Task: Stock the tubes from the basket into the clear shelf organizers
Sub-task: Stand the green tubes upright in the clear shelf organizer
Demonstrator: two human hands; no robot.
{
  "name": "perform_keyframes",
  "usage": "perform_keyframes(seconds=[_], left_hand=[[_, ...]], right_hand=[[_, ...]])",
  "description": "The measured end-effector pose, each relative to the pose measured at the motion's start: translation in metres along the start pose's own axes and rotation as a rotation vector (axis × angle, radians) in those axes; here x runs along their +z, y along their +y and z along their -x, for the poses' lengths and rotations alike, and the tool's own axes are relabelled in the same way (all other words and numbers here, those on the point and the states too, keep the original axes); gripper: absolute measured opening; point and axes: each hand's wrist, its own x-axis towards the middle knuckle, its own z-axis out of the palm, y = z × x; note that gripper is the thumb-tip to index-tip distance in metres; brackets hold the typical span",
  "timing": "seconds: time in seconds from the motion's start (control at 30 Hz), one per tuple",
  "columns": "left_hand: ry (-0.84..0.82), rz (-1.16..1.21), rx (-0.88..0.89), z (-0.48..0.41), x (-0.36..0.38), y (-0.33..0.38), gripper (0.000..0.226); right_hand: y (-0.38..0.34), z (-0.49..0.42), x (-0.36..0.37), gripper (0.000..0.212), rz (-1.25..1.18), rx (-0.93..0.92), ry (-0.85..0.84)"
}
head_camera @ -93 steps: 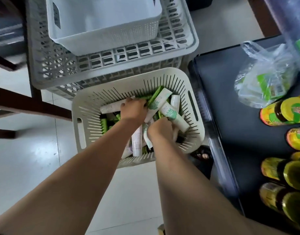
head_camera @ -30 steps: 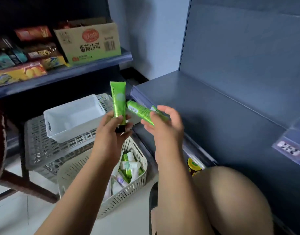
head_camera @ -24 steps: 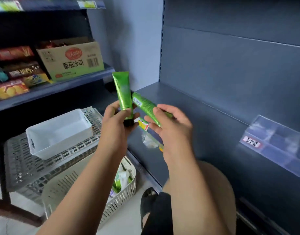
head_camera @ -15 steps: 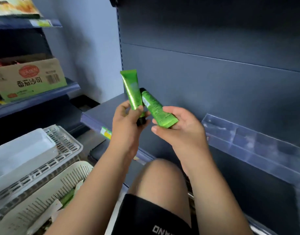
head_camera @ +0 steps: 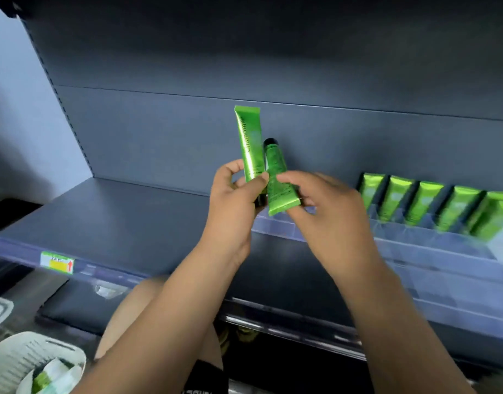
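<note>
Both hands are raised in front of the dark shelf (head_camera: 125,220), above its front half.

Left hand (head_camera: 233,200): thumb and fingers pinched on the lower part of the taller tube (head_camera: 248,143). The tube is glossy green and stands near upright, with its crimped end up and its black cap down behind the thumb.

Right hand (head_camera: 324,206): motion-blurred. Its fingers are curled round the wide crimped end of a second tube (head_camera: 277,180), also green, with its black cap pointing up. This tube crosses in front of the taller one. They look to be touching, though I cannot be sure.

Clear organizer (head_camera: 415,245): it sits on the shelf towards the right end, and its dividers are faintly visible. A row of stocked tubes (head_camera: 423,201) stands in its back compartments, crimped ends up and leaning towards the shelf's back panel.

Price label (head_camera: 57,262): green and yellow, on the shelf's front edge near the left end.

Basket (head_camera: 19,354): pale and slatted, on the floor below the shelf's left end. More tubes lie in it, white and green.

A bare knee (head_camera: 136,305) shows below the shelf's front edge.
</note>
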Motion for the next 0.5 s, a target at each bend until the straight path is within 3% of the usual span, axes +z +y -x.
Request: perform_keyframes(seconds=[0.2, 0.3, 0.5], left_hand=[[-0.189, 0.0, -0.103, 0.007, 0.046, -0.043, 0.021], [-0.259, -0.051, -0.142, 0.006, 0.055, -0.072, 0.019], [-0.406, -0.211, -0.133, -0.006, 0.068, -0.111, 0.023]], right_hand=[[0.046, 0.0, -0.066, 0.006, -0.251, 0.215, 0.319], [0.07, -0.001, -0.094, 0.029, -0.365, 0.328, 0.428], [0.12, -0.002, -0.115, 0.033, -0.351, 0.381, 0.401]])
